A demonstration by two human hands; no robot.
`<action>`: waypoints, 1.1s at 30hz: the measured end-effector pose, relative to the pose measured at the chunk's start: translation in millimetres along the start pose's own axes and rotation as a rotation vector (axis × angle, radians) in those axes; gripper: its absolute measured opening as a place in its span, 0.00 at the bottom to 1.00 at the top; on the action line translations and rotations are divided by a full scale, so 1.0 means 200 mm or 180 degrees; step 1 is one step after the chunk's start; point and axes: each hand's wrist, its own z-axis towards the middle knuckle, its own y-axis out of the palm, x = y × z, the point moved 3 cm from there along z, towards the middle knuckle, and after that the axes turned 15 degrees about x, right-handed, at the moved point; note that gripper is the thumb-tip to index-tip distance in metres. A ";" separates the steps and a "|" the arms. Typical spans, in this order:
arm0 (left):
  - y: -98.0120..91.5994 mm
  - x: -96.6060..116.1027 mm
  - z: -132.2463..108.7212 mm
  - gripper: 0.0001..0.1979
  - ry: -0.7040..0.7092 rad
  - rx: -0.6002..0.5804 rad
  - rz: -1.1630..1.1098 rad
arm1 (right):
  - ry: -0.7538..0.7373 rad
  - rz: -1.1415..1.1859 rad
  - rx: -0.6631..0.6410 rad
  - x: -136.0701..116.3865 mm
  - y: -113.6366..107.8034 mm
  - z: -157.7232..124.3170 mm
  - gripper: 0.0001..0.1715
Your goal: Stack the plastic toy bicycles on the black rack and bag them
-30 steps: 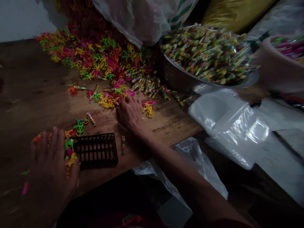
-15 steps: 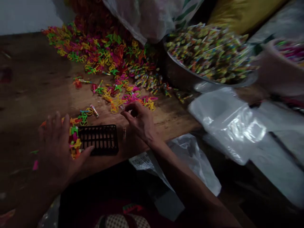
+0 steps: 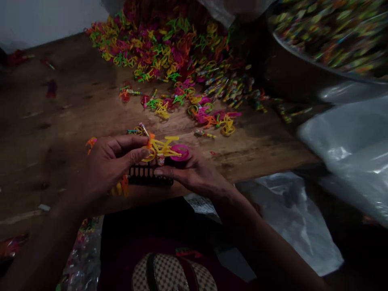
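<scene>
Pale wall (image 3: 54, 20) meets the far left edge of a dim wooden table (image 3: 72, 113); towards the far edge lies a heap of bright plastic pieces (image 3: 169, 52), with wrapped tubes (image 3: 226, 85) to its right; a metal basin (image 3: 287, 74) stands by the far right corner, and clear plastic bags (image 3: 351, 141) lie at the right edge.

From the head view, a yellow toy bicycle (image 3: 160, 148) with a pink wheel is raised near the table's near edge, above a black rack (image 3: 151, 180); the left hand (image 3: 110, 163) pinches its orange front end between thumb and fingers; the right hand (image 3: 201, 171) reaches the pink wheel, thumb beneath, though whether it grips firmly I cannot tell.

It looks feather-light, stiff and rather slick, its thin struts probably easy to snap; the middle of the frame seems the safest hold, the wheels the weakest.
</scene>
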 end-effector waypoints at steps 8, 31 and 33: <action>-0.02 -0.02 0.04 0.20 0.0095 -0.0002 0.0446 | -0.0291 -0.0275 0.0019 -0.01 -0.01 -0.01 0.14; -0.13 -0.25 0.06 0.25 0.2238 0.0593 0.3024 | -0.1024 -0.2072 0.0880 0.38 0.17 0.17 0.09; -0.13 -0.24 0.06 0.25 0.2209 0.0604 0.2964 | -0.0976 -0.2211 0.0848 0.39 0.18 0.17 0.09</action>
